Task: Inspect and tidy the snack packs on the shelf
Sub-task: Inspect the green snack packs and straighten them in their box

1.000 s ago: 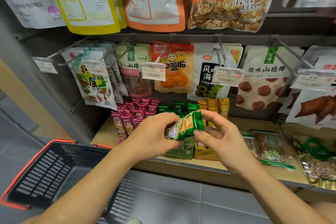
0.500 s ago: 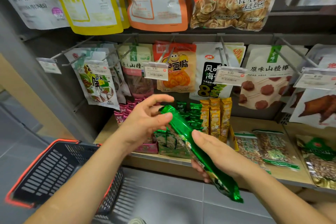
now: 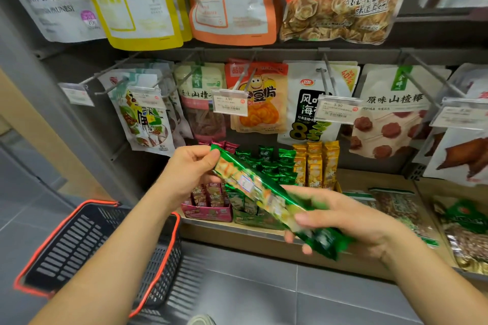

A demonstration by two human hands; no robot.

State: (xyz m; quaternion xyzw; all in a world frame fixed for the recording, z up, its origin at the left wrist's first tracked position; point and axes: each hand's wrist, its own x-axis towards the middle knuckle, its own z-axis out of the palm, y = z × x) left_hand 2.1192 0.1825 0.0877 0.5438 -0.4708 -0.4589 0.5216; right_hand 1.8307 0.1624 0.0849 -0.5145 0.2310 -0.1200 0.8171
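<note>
Fingers [image 3: 203, 158] of my left hand [image 3: 184, 173] pinch the upper end of the green snack pack [image 3: 250, 185]. My right hand [image 3: 351, 219] curls round the lower end, thumb on top. The pack slants between them. Just beyond the fingertips stand the shelved green packs [image 3: 266, 163]. A black basket [image 3: 79, 243] sits below my left wrist.

Bright, even store light, soft shadows. Mild glare on long green foil snack pack [image 3: 253, 187]; right hand [image 3: 353, 221] motion-blurred; edges bowed.
</note>
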